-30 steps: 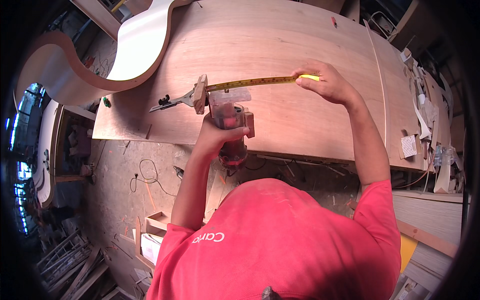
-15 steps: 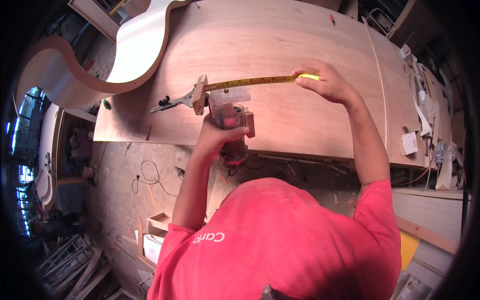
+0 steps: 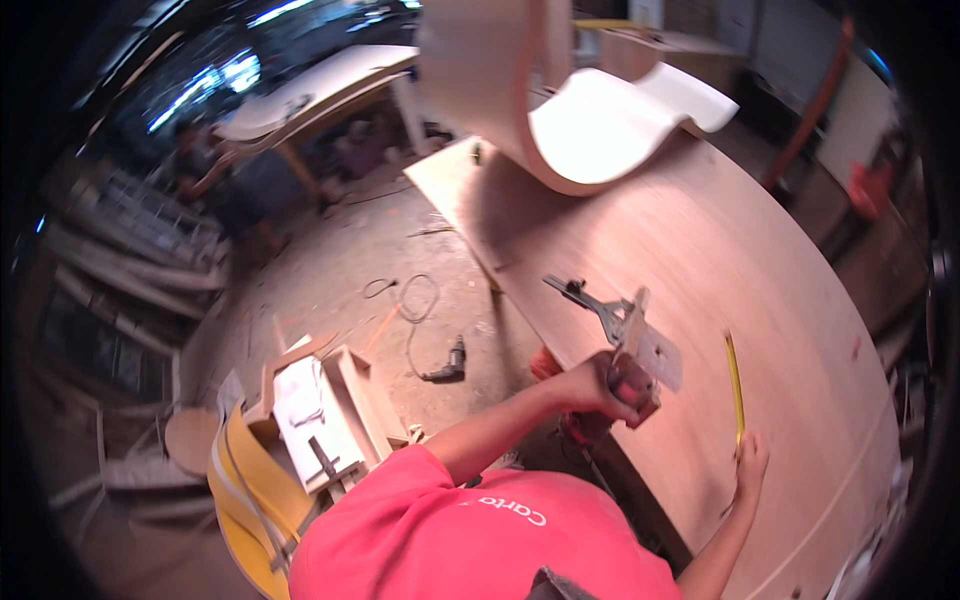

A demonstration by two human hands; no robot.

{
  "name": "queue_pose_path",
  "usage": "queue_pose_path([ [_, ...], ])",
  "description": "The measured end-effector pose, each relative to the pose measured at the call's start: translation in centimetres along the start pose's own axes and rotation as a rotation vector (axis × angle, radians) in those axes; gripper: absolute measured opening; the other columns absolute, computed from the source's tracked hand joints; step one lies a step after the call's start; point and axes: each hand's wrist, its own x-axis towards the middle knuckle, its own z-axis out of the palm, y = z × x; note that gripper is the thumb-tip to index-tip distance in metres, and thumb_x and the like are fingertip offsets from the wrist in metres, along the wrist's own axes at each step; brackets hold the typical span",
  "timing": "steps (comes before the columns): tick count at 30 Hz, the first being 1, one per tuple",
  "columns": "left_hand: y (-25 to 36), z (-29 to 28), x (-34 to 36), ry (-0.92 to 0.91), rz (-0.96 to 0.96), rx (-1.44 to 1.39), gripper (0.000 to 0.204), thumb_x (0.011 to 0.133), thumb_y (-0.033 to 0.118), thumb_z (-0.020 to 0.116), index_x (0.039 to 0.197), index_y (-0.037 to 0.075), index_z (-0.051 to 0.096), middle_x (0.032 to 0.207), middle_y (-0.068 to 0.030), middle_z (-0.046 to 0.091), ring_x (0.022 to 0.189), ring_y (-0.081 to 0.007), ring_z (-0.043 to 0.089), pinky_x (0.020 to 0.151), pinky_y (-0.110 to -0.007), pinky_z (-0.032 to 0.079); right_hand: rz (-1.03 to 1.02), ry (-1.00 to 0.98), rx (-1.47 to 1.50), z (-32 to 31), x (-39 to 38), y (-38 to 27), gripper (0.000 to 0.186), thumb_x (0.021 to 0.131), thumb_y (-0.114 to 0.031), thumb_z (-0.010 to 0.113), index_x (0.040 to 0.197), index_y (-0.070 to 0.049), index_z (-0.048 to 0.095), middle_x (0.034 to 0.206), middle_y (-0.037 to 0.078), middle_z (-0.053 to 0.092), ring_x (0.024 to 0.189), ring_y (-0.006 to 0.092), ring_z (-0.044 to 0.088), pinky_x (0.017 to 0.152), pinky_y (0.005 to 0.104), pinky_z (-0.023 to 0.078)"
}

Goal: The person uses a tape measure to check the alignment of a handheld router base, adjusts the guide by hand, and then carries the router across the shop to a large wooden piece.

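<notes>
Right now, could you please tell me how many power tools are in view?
2: the router in the left hand and the drill on the floor. Others may be hidden.

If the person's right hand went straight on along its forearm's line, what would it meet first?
Apart from the yellow tape measure it holds, the right hand seems to have a free way across the plywood sheet to its far edge, though the hand's height is unclear.

Motion blur, black fisheye rim, glare on curved panel (image 3: 590,130)
</notes>
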Motion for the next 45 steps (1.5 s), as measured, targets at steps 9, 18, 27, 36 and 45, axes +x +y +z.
queue_pose_path([
  [9,-6.1,-4.2,-8.2,0.458,-0.185,0.517,0.134,0.052,0.039,0.103,0.153,-0.004,0.025,0.142,-0.0190,0.054,0.132,-0.0296,0.055,0.115,-0.037,0.043,-0.045,0.307,-0.669,2.9,1.5,16.1,0.052,0.097,-0.029,0.062,0.146,-0.015,0.053,0.122,0.018,0.065,0.116,0.0338,0.065,0.093,0.0477,0.053],
  [18,-7.2,-5.9,-10.4,0.479,-0.057,0.223,0.111,0.052,0.032,0.102,0.143,-0.001,0.048,0.137,-0.0128,0.062,0.131,-0.0249,0.057,0.115,-0.038,0.042,0.113,0.308,-1.041,6.0,-0.1,11.4,0.062,0.096,-0.039,0.070,0.150,-0.020,0.049,0.138,0.019,0.054,0.127,0.0399,0.055,0.097,0.0522,0.051],
  [27,-8.7,-10.4,-11.7,0.437,-0.077,0.145,0.127,0.049,0.031,0.103,0.149,-0.004,0.032,0.143,-0.0153,0.055,0.135,-0.0276,0.052,0.119,-0.039,0.038,0.230,0.303,-1.223,8.4,-0.7,8.2,0.071,0.096,-0.050,0.066,0.157,-0.022,0.043,0.155,0.015,0.045,0.146,0.0350,0.039,0.109,0.0687,0.036],
  [36,-5.4,-15.3,-18.3,0.532,-0.009,0.273,0.102,0.054,0.027,0.102,0.140,0.001,0.053,0.133,-0.0096,0.063,0.127,-0.0240,0.058,0.112,-0.036,0.044,0.222,0.430,-1.380,11.9,0.8,11.7,0.069,0.098,-0.061,0.056,0.156,-0.024,0.046,0.158,0.012,0.042,0.145,0.0352,0.040,0.112,0.0738,0.030],
  [45,-7.5,-14.9,-27.7,0.823,0.339,-0.091,0.080,0.064,0.003,0.091,0.136,0.003,0.055,0.124,-0.0104,0.065,0.112,-0.0266,0.068,0.094,-0.041,0.058,-0.440,0.313,-1.126,18.6,1.2,6.3,0.058,0.100,-0.045,0.061,0.148,-0.014,0.053,0.150,0.016,0.049,0.141,0.0373,0.044,0.115,0.0585,0.033],
])
